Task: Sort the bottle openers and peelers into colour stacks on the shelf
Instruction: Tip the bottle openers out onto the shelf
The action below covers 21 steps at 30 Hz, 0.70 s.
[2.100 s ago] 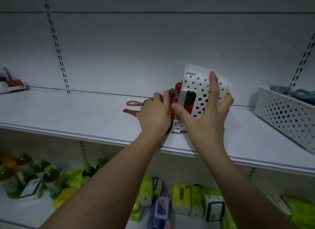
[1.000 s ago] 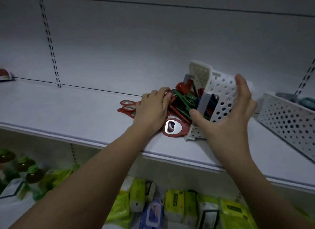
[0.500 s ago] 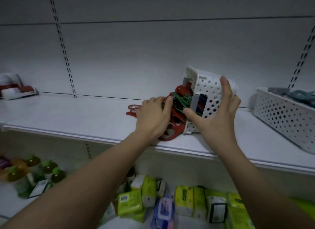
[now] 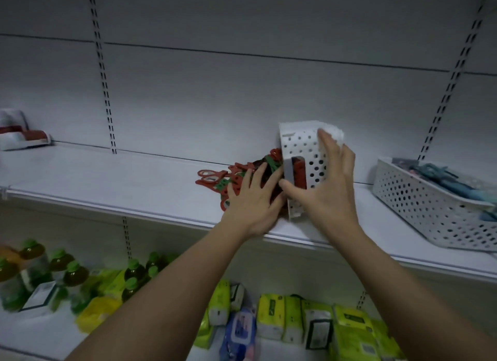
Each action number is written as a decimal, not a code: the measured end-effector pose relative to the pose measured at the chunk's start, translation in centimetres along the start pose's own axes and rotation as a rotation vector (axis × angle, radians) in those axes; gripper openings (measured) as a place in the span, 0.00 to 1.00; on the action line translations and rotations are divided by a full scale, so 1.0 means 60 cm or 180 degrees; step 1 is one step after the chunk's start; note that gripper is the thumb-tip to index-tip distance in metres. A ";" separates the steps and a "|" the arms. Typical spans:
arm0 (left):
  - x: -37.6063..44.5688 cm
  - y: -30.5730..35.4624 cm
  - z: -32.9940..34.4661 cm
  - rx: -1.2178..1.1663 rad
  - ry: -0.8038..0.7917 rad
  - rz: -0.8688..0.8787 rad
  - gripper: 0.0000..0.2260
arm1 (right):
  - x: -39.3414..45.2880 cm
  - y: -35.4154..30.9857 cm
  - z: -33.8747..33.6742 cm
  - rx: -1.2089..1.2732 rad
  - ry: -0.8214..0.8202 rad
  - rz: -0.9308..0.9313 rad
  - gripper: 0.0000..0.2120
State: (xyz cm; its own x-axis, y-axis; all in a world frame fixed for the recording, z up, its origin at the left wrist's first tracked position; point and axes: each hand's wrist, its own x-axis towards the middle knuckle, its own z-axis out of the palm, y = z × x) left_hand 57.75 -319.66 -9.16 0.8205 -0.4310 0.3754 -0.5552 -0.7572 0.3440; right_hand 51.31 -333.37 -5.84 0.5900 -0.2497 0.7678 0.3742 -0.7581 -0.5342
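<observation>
A small white perforated basket (image 4: pixel 304 150) is tipped on its side on the white shelf (image 4: pixel 107 183), its mouth facing left. A jumble of red and green bottle openers and peelers (image 4: pixel 231 175) spills from it onto the shelf. My right hand (image 4: pixel 328 188) holds the basket, thumb at its handle slot, fingers spread over its upper side. My left hand (image 4: pixel 252 199) lies flat over the spilled pile, fingers reaching into the basket mouth. Red pieces still show through the handle slot.
A larger white perforated basket (image 4: pixel 430 207) with blue-green items stands at the right. A white tray (image 4: pixel 21 140) sits at the far left. Below, the lower shelf holds green-capped bottles (image 4: pixel 64 269) and yellow-green packs (image 4: pixel 295 323).
The basket has been tipped further over, its mouth lower. More red and green pieces have come out to the left. My left hand has flattened onto the pile.
</observation>
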 end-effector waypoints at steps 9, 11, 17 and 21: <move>-0.006 0.003 0.006 0.0376 -0.0068 0.0385 0.25 | -0.032 0.036 -0.008 0.0401 0.0224 0.0554 0.49; -0.005 0.005 0.005 0.0444 -0.0113 0.0468 0.25 | -0.034 0.036 -0.004 0.0384 0.0264 0.0558 0.50; 0.023 0.017 0.004 0.0117 -0.0204 0.0049 0.26 | 0.018 0.006 -0.043 -0.0158 -0.0015 -0.0011 0.47; 0.030 0.020 0.014 0.0293 -0.0195 0.0012 0.29 | 0.029 0.025 -0.089 -0.0425 -0.0450 0.0013 0.47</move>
State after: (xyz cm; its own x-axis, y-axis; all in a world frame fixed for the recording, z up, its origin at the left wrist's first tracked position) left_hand 58.67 -321.75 -8.81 0.8268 -0.4610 0.3222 -0.5457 -0.7962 0.2613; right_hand 49.09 -338.17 -3.42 0.6894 -0.1730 0.7034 0.2791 -0.8327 -0.4783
